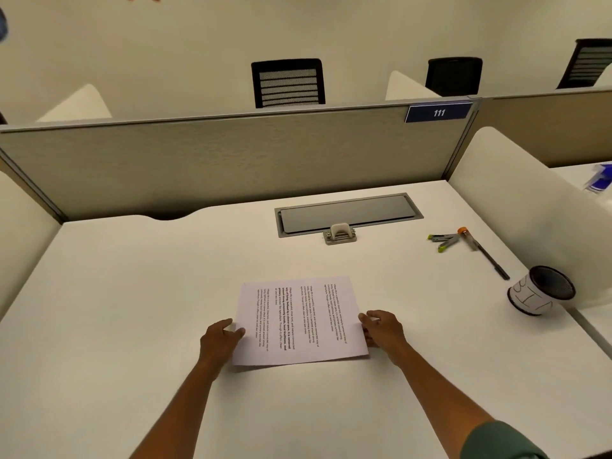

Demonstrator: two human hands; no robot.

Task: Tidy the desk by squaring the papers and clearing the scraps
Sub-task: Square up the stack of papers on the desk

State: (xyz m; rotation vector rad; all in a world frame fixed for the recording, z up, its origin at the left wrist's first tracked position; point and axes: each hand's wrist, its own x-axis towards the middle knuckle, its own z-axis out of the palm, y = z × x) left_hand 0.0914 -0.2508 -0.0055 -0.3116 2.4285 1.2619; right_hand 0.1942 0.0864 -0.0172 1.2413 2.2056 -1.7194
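Observation:
A stack of printed white papers [299, 321] lies near the middle of the white desk [132, 293], with its text running sideways to me. My left hand [220, 339] grips the stack's left edge, thumb on top of the sheet. My right hand [381, 327] holds the right edge, fingers curled against it. The near edge of the stack casts a shadow on the desk, as if slightly lifted. I see no loose scraps on the desk.
A black mesh cup with a paper label [541, 291] stands at the right. Behind it lie a dark pen [490, 256] and yellow-tipped clips [443, 240]. A grey cable hatch [347, 214] sits at the back, with partition walls behind and on both sides.

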